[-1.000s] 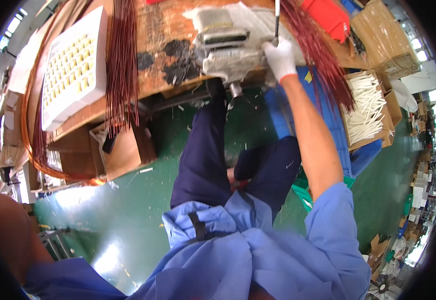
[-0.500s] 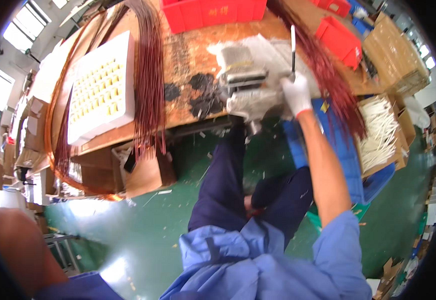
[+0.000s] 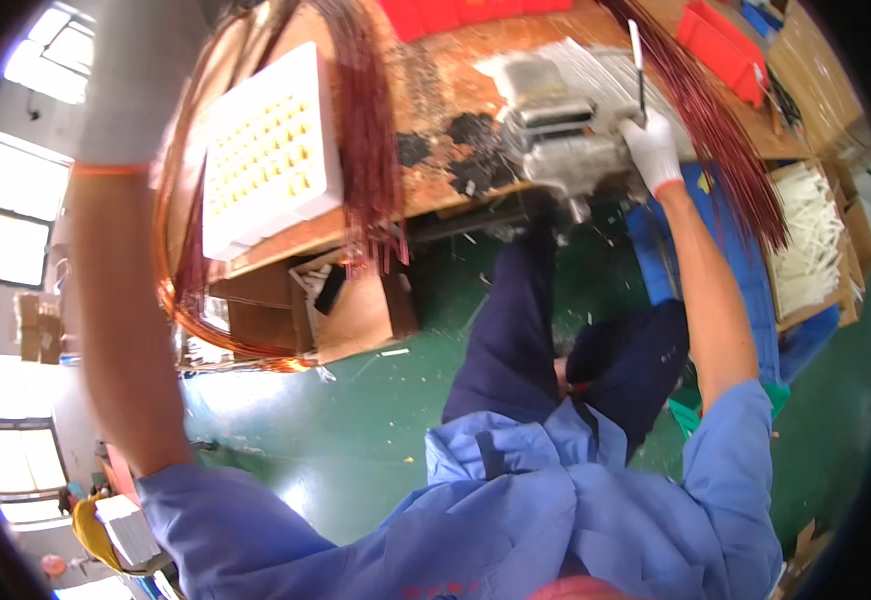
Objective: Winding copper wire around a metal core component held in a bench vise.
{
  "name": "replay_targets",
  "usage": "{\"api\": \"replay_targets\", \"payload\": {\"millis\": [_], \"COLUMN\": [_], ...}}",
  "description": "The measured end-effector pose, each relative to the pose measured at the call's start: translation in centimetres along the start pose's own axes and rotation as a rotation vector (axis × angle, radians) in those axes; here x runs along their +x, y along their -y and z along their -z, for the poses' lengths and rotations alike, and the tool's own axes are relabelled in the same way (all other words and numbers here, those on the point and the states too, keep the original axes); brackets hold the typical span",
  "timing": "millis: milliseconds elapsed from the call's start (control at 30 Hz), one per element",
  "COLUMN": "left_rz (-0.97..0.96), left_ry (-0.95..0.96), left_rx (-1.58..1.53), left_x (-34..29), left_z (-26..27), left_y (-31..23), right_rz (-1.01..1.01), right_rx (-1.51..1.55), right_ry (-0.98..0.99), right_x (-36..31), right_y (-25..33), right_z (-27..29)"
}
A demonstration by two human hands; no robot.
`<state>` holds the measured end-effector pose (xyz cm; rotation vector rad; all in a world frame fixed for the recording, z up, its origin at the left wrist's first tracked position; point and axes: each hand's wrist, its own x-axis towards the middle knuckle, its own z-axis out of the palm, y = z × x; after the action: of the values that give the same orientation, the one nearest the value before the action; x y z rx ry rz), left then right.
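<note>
My right hand (image 3: 653,150), in a white glove with an orange cuff edge, is closed around the lower end of a slim black rod with a white tip (image 3: 639,65), which points up and away. It is beside a grey metal bench vise (image 3: 576,160) at the table's front edge. At the upper left, my left hand (image 3: 146,75), also gloved, is raised high and close to the view, so smeared by motion that its fingers cannot be made out. Behind it is a white foam tray (image 3: 328,130) holding rows of small yellow pieces.
Dark red wire bundles (image 3: 364,130) hang over the edge of the wooden table (image 3: 436,70); more wires (image 3: 726,150) lie to the right. A red bin (image 3: 721,50) is at the back right. White strips fill a carton (image 3: 806,235) beside a blue crate (image 3: 726,290). Cartons (image 3: 361,320) stand below.
My left arm has swung up from the lower left to the upper left. The table and vise have shifted rightward in view. My right hand still holds the rod beside the vise.
</note>
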<state>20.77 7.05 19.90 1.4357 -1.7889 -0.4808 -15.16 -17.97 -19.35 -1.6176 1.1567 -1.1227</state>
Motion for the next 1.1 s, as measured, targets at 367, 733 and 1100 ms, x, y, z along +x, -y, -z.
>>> {"api": "replay_targets", "payload": {"millis": [367,733,1100], "left_rz": [0.764,0.982,0.599], "left_ry": [-0.122,0.029,-0.258], "left_rx": [0.245,0.388,-0.741], "left_x": [-15.2,-13.3,-10.3], "left_z": [-4.9,-3.8,-9.0], "left_y": [28.3,29.6,23.3], "right_rz": [-0.108,-0.026,-0.549], "right_rx": [0.069,0.152,0.456], "right_ry": [0.001,-0.077,-0.142], "right_x": [-0.5,-2.6,-27.9], "right_y": [1.1,2.0,-6.0], "right_z": [0.3,-0.5,3.0]}}
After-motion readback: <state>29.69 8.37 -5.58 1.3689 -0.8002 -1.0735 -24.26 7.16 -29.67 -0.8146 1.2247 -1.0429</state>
